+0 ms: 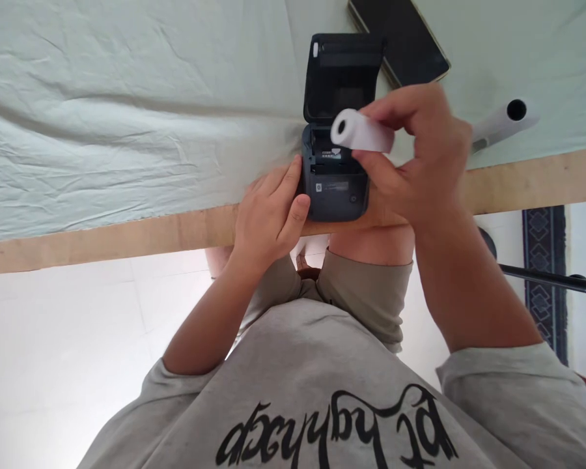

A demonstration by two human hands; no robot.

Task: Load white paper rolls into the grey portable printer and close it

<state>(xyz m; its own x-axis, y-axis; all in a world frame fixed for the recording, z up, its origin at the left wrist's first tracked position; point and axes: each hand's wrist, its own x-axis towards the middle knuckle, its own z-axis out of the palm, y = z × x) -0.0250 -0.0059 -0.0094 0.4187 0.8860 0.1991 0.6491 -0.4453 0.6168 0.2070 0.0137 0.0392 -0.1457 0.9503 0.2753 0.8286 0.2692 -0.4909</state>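
A small black label printer (336, 195) sits at the table's front edge with its lid (342, 78) swung up and back. Between the thumb and fingers of my right hand (427, 153) is a white paper roll (371, 133), tilted above the printer's paper bay. The roll's dark core hole faces left. My left hand (271, 215) rests flat against the printer's left side, fingers stretched out and thumb apart. Part of the bay is hidden behind the roll and my right fingers.
A black smartphone (405, 39) lies behind the printer's lid. Another white roll (505, 124) with a dark core lies to the right, near the wooden table edge (537, 179). Pale green cloth (141, 130) with wrinkles covers the table. A black pole (549, 277) stands off at right.
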